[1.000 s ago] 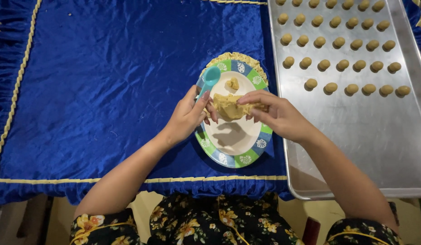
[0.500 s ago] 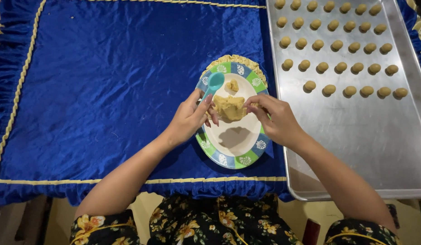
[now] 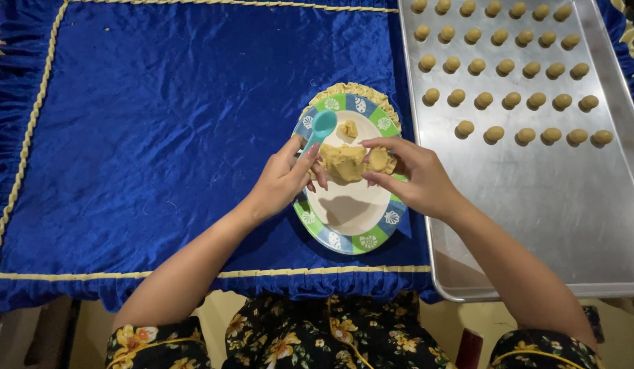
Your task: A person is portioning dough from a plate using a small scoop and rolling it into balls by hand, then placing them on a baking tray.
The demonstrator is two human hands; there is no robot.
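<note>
Two hands work over a round patterned plate (image 3: 371, 239) — the left hand (image 3: 283, 181) grips a turquoise plastic spoon (image 3: 319, 127) against the tan dough lump (image 3: 341, 164) to steady it. The right hand (image 3: 416, 179) pinches a small dough ball (image 3: 378, 159) between its fingertips, beside the metal baking tray (image 3: 535, 205).

1. The left hand (image 3: 284, 181) holds a small turquoise plastic spoon (image 3: 319, 127) over a round green-and-blue-rimmed plate (image 3: 351, 239).
2. The right hand (image 3: 414, 179) pinches a small ball of tan dough (image 3: 379, 160) beside a tan dough lump (image 3: 341, 162).
3. To the right, a silver metal baking tray (image 3: 535, 205) carries rows of tan dough balls (image 3: 511, 67).
4. A blue velvet cloth (image 3: 160, 123) lies underneath.
</note>
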